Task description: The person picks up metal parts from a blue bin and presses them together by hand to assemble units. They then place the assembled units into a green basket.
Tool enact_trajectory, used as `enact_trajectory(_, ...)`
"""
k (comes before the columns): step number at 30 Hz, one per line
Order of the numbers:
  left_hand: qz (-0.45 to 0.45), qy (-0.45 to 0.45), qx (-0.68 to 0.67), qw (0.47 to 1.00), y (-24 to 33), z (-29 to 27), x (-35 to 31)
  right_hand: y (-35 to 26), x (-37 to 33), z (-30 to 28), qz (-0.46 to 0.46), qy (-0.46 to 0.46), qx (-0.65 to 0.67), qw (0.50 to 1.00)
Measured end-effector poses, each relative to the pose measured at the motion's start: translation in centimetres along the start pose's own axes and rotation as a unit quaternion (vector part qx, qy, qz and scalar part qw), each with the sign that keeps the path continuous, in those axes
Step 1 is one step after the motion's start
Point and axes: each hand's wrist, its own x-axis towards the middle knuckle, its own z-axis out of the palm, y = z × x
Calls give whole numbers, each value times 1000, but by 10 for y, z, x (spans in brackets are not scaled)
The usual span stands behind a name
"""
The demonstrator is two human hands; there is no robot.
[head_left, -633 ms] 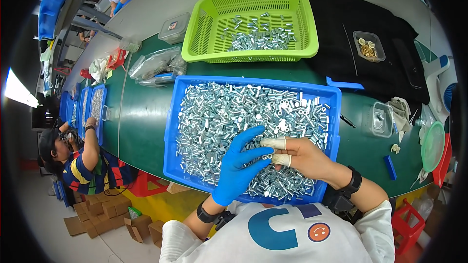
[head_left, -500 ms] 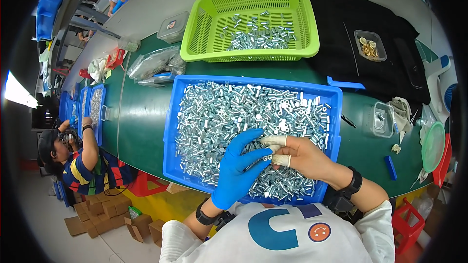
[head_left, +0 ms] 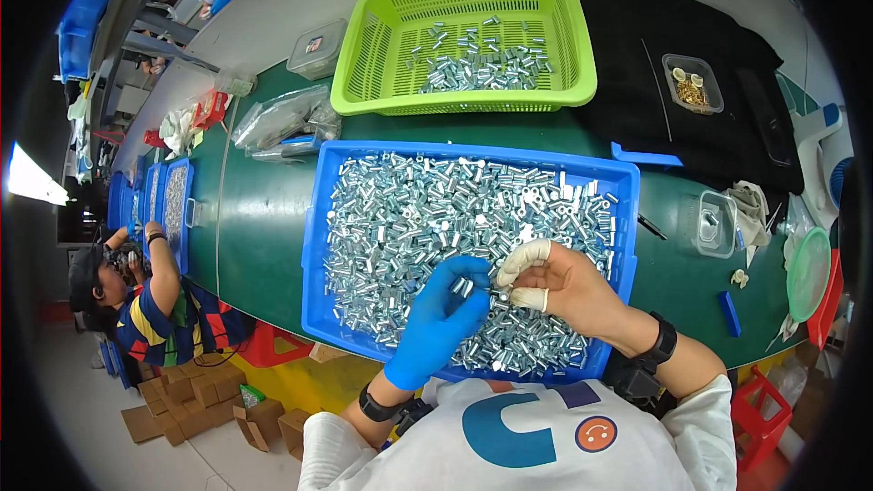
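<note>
My left hand (head_left: 443,314), in a blue glove, is over the near part of a blue tray (head_left: 314,245). Its fingers curl around a couple of short silvery metal sleeves (head_left: 463,288). Close by on the right is my right hand (head_left: 568,286), with white finger covers on the thumb and index finger. Thumb and index bend toward each other, and a small shiny metal sleeve (head_left: 503,295) shows at their tips. Beneath both hands, a thick layer of loose metal sleeves (head_left: 409,218) fills the tray. The hands are apart.
Behind the tray stands a green basket (head_left: 464,107) holding more sleeves. A black cloth (head_left: 627,64) carries a small clear tub (head_left: 693,86) of brass-coloured parts. Plastic bags (head_left: 282,123) lie at left; another clear box (head_left: 712,223) is at right. A co-worker (head_left: 150,300) sits far left.
My hands have drawn apart from where their fingertips met. The left has shifted slightly left and turned, showing sleeves in its fingers; the right index finger has lifted away from it.
</note>
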Motion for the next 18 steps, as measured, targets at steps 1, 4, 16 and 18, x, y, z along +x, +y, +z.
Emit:
enact_trajectory(1,19,-7,43,999,-1,4,0,0,0,0,11,1,3,1000)
enact_trajectory(4,57,-21,129,990,-5,8,1,-1,0,-2,33,5,8,999)
enact_trajectory(16,209,-52,283,935,-13,-1,3,-2,-1,-2,53,-2,-1,999)
enact_trajectory(18,227,-42,320,919,-11,1,1,-2,-1,0,54,6,7,999)
